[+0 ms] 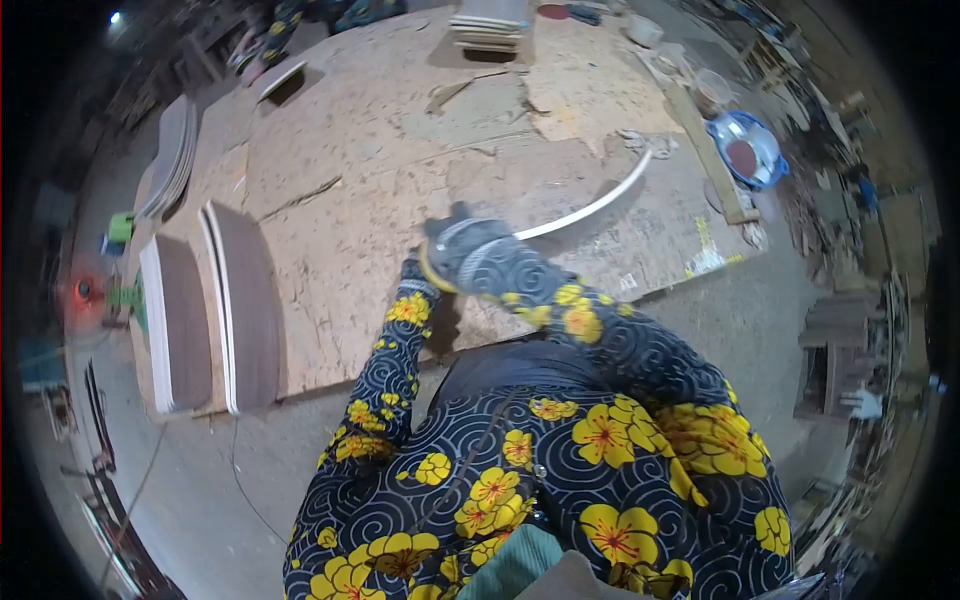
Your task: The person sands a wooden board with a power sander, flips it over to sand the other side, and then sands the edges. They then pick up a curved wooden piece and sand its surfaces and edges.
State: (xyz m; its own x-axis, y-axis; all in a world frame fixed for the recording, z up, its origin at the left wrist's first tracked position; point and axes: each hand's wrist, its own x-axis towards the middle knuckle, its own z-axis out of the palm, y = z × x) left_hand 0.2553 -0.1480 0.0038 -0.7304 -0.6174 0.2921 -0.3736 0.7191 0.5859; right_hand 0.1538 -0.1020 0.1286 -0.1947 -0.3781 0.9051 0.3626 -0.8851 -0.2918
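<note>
A curved board (590, 207) stands on the worktable with its pale edge up, bending away to the right. Its near end disappears behind my gloved right hand (472, 243). That hand is slightly blurred, its fingers closed over a round pad with a yellow edge (434, 274). Just left of it and lower is my left hand (412, 266), in a dark glove. The right hand and the pad cover most of it, so its fingers cannot be made out. The two hands are close together near the table's front edge.
Curved boards (245, 310) stand at the table's left, with another stack (172, 160) behind. More boards (490, 28) are piled at the far edge. A blue basin (783, 172) holding a reddish disc sits beyond the right edge. A fan (88, 291) stands left.
</note>
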